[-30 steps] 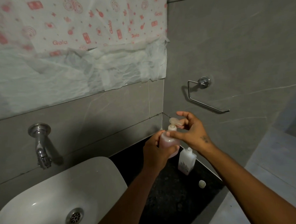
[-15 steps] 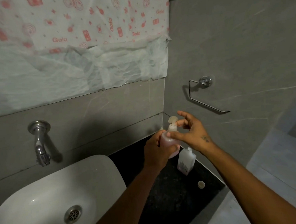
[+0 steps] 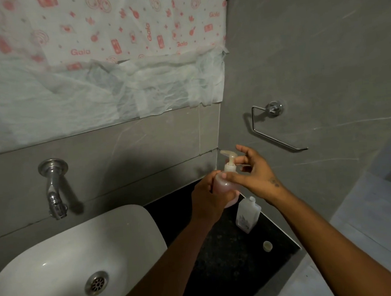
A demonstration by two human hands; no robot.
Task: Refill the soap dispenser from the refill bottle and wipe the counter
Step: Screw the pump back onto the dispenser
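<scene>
The soap dispenser [image 3: 225, 184], a round pinkish bottle with a cream pump head [image 3: 229, 156], is held above the black counter [image 3: 223, 257] near the wall corner. My left hand [image 3: 207, 198] wraps the bottle's body from the left. My right hand [image 3: 253, 174] pinches the pump collar, thumb across the bottle's shoulder, other fingers spread. The clear refill bottle [image 3: 246, 216] stands uncapped on the counter just below my right wrist. Its small white cap [image 3: 267, 246] lies on the counter nearer to me.
A white basin [image 3: 66, 261] with a metal drain fills the lower left, under a chrome tap [image 3: 54, 192] on the grey tiled wall. A chrome towel ring [image 3: 274, 128] is fixed to the right wall. Patterned paper covers the wall above.
The pump spout now points left where it earlier sat under my right fingers, so the pump head has turned. Both hands stay on the dispenser in about the same place.
</scene>
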